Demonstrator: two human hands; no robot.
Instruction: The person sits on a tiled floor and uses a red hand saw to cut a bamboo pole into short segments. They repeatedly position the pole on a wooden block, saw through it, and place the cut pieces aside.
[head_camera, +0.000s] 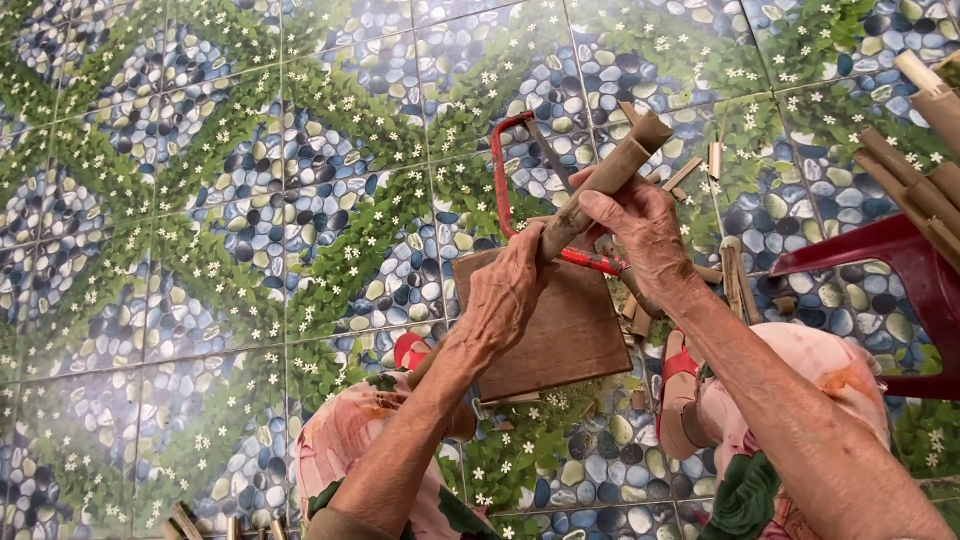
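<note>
While you sat over the tiled floor (200, 250), the head view showed both your hands closed on one bamboo stick (608, 173), held up in the air above a brown wooden board (560, 330) that lay flat on the floor between your knees. Your left hand (505, 300) was wrapped around the stick's lower end, at about 7 o'clock from its middle; your right hand (640, 225) was clamped on its midsection, thumb pressed along the top. The free end pointed toward 1 o'clock, cut square.

A red-framed saw (505, 180) lay on the floor behind the stick, its frame running from 12 o'clock down under your hands; I could not tell whether it touched the board. Short bamboo offcuts (700, 170) were scattered at 2 o'clock, and a bundle of longer bamboo lengths (925, 170) rested on a red plastic stool (900, 270) at 3 o'clock. More cut pieces (185, 522) sat at the bottom edge near 7 o'clock.

By its look, the stick seemed light, stiff and dry, hollow enough to split lengthwise if squeezed or levered hard. Its skin appeared smooth and a little slippery, so a full wrap well back from the cut end suited it, away from splintery edges.
</note>
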